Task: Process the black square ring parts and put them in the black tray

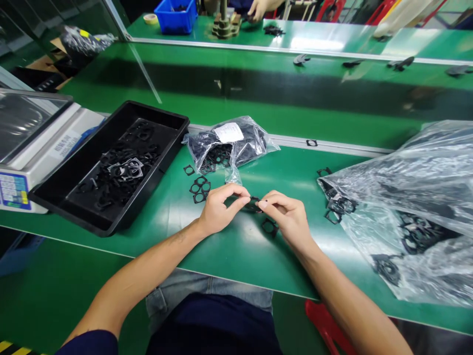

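Observation:
Between my two hands is a small black plastic ring part (pixel 253 204), held just above the green table (pixel 225 251). My left hand (pixel 222 207) pinches its left side between thumb and fingers. On its other side, my right hand (pixel 286 214) grips the edge with thumb and forefinger. Another black square frame (pixel 269 227) lies on the table beside my right hand. Left of my left hand, several black frames (pixel 200 188) lie in a loose cluster. Behind my hands rests a clear bag (pixel 247 143) full of similar black frames, its mouth towards me.
At left, a black tray (pixel 121 227) of black parts leans against a white scale (pixel 35 172). A big clear bag (pixel 417 162) of parts spreads over the right side. One frame (pixel 312 143) lies on the metal rail. A co-worker's hand (pixel 259 9) is across the table.

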A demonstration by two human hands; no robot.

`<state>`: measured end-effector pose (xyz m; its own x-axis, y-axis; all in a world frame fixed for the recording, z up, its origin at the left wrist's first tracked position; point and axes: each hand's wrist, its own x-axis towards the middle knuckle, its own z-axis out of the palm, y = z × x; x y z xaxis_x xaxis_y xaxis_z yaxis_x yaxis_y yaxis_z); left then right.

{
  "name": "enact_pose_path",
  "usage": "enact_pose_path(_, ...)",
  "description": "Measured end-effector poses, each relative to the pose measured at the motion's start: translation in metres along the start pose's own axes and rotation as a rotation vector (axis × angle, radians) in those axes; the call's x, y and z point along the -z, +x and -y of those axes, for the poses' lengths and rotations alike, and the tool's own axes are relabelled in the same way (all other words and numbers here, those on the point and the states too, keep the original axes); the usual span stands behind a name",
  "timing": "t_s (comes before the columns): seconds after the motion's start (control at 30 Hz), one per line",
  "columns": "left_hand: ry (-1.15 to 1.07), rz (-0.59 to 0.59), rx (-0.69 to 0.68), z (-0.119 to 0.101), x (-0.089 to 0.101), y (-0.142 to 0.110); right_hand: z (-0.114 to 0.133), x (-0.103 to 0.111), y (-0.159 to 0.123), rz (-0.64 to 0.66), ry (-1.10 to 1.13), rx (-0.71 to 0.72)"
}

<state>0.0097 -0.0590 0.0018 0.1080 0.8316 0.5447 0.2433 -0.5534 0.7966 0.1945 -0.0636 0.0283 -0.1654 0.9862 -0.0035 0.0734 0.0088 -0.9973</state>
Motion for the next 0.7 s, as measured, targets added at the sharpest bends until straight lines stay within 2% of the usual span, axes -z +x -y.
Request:
enact_pose_path(0.13, 0.069, 0.042, -0.102, 0.0005, -0.0007, -0.0018, -0.0007, 0.0001, 0.0040, 0.021, 0.238, -0.218)
enact_pose_path(0.23, 0.142, 0.042, -0.199, 0.0014, -0.0013, -0.0031, -0.0036, -0.0010, 0.0047, 0.051, 0.266, -0.271)
enact_pose_path(0.33, 0.141, -0.005, -0.206, 0.0024, -0.0016, -0.0031, -0.0073, -0.0018, 0.0033, -0.021, 0.165, -0.189)
enact_pose_path(0.43, 0.112, -0.023, -0.141, 0.0023, -0.0008, -0.0011, -0.0083, -0.0009, 0.0014, -0.101, 0.047, -0.015)
enact_pose_path(0.57, 0.101, -0.036, -0.065, 0.0015, 0.0003, 0.0010, -0.0063, 0.0000, -0.0014, -0.037, -0.057, 0.172)
enact_pose_path(0.7, 0.080, -0.031, -0.034, 0.0015, -0.0015, -0.0005, -0.0069, -0.0020, -0.0038, -0.052, -0.116, 0.236)
